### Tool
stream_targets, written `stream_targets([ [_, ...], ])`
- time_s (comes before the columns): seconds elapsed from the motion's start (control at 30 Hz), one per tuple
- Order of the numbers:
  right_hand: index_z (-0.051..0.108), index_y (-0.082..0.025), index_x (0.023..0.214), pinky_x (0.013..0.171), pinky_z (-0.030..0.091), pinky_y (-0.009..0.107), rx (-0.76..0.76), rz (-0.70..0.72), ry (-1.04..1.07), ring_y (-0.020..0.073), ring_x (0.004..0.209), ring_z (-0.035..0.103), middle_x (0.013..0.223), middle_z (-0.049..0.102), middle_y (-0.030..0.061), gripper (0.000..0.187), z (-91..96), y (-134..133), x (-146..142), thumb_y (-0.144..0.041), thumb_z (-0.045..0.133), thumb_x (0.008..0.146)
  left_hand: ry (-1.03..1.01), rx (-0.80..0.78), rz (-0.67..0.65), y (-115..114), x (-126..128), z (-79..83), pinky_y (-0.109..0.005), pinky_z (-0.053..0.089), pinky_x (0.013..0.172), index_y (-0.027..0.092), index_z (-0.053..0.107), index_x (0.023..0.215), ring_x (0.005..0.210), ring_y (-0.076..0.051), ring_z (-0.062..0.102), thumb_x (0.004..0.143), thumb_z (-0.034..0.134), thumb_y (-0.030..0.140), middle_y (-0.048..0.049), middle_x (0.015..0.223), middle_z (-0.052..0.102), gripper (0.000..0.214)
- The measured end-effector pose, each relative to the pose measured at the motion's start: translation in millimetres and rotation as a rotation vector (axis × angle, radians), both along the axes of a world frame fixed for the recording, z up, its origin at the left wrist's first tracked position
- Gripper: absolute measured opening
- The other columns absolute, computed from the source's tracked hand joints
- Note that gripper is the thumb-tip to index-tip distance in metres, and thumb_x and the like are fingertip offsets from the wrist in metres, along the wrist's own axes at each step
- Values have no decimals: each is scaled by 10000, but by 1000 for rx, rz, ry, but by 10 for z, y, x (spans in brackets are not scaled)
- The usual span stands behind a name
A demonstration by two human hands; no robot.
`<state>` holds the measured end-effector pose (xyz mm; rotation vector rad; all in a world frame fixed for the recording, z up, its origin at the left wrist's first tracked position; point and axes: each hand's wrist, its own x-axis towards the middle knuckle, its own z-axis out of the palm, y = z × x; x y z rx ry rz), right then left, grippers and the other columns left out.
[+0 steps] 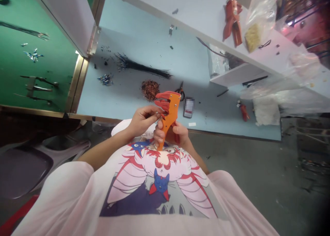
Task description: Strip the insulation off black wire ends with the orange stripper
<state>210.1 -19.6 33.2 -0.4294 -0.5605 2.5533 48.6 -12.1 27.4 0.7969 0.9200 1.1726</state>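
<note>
One R hand wrapped rnd flat-sided orange tool; L hand pinched beside it, contents unclear.

A loose, pale white T-shirt with short sleeves, its cartoon print mixing pink ribbed wing shapes, red strokes, blue pointy-eared figures and a grey-and-purple ground

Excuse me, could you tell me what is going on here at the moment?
A person's right hand grips an orange-and-red hand tool by its handles, while the left hand has its fingers close together beside the tool's red part; whether they pinch anything is too small to tell. Beyond, on the blue table, lie a bundle of dark wires, a copper-coloured pile and a phone.
</note>
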Motion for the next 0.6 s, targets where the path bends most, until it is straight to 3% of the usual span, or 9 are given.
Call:
stream_targets([
  [0.23, 492, -181, 882, 557, 520, 296, -20, -5, 29, 119, 579, 513, 643, 479, -34, 300, -89, 4, -36, -385, 678, 764, 32, -19, 29, 36, 3, -3, -206, 453, 555, 180, 698, 716, 573, -89, 563, 675, 724, 163, -3, 651, 650, 52],
  [0.6, 414, -207, 822, 475, 505, 274, -75, -8, -78, 94, 474, 435, 579, 438, -63, 386, -89, 69, -89, -456, 698, 739, 149, 11, 74, 93, -16, -38, -205, 428, 542, 180, 705, 721, 572, -89, 544, 691, 693, 179, -10, 668, 654, 33],
])
